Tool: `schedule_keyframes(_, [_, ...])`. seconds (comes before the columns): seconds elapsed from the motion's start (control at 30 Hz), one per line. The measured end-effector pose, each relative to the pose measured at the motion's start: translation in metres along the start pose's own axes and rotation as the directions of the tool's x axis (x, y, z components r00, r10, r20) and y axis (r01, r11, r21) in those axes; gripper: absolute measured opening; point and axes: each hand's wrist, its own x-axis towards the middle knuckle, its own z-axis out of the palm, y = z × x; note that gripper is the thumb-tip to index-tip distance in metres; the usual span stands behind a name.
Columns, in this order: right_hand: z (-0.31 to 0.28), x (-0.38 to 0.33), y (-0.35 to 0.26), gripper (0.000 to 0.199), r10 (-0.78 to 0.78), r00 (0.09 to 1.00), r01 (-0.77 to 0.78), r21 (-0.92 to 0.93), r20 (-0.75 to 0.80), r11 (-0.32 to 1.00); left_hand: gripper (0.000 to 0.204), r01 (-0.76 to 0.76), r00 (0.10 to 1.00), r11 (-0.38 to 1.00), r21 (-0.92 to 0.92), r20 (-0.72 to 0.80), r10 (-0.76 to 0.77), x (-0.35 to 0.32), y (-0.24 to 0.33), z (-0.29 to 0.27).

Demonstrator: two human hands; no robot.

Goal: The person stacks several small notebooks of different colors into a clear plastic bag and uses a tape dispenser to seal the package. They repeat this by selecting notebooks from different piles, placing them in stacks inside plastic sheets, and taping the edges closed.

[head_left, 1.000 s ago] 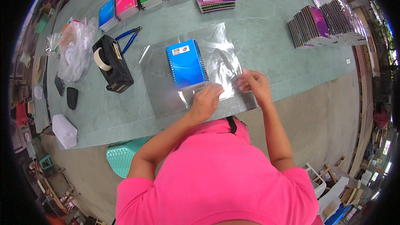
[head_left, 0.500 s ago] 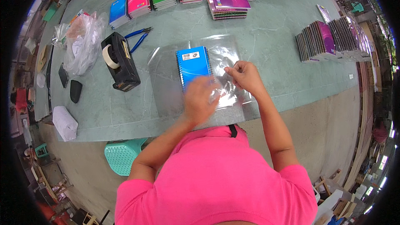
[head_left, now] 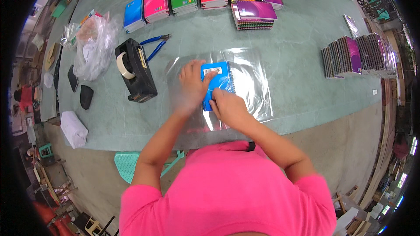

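Note:
A blue spiral notebook (head_left: 224, 71) with a white label lies on a clear plastic sheet (head_left: 256, 72), in front of me on the table. My left hand (head_left: 192, 83) rests along the notebook's left edge, its fingers stretched out over the sheet and its thumb across the cover just below the label. On the lower part of the cover sits my right hand (head_left: 229, 107), fingers curled and closed. Whatever may be pinched in those fingers is hidden. The wire binding shows on the notebook's right side.
Left of the sheet stand a black tape dispenser (head_left: 142, 76), blue-handled pliers (head_left: 155, 48) and a crumpled plastic bag (head_left: 94, 50). Colourful notebook stacks (head_left: 183, 0) line the far side. More notebooks (head_left: 345, 54) stand at the right. A green stool (head_left: 126, 164) is below the table edge.
My right hand has come left from the sheet onto the notebook. My left hand has moved up to the notebook's left edge. The whole view has shifted slightly.

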Motion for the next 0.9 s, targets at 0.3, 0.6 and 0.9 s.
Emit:
schedule_keyframes(0.3, [0.005,-0.017,0.001,0.020,-0.158,0.979,0.155,-0.035,-0.129,0.987,0.041,0.030,0.977,0.999,-0.042,0.212,-0.020,0.111,-0.001,0.021])
schedule_keyframes(0.6, [-0.027,0.005,0.006,0.021,-0.120,0.993,0.122,-0.122,0.024,0.985,0.025,0.181,0.654,0.847,-0.499,0.705,0.276,0.136,-0.018,0.057])
schedule_keyframes(0.9, [-0.032,0.023,0.027,0.076,-0.125,0.988,0.137,-0.150,0.085,0.979,0.034,0.097,0.515,0.994,-0.048,0.857,-0.009,0.084,-0.109,-0.056])
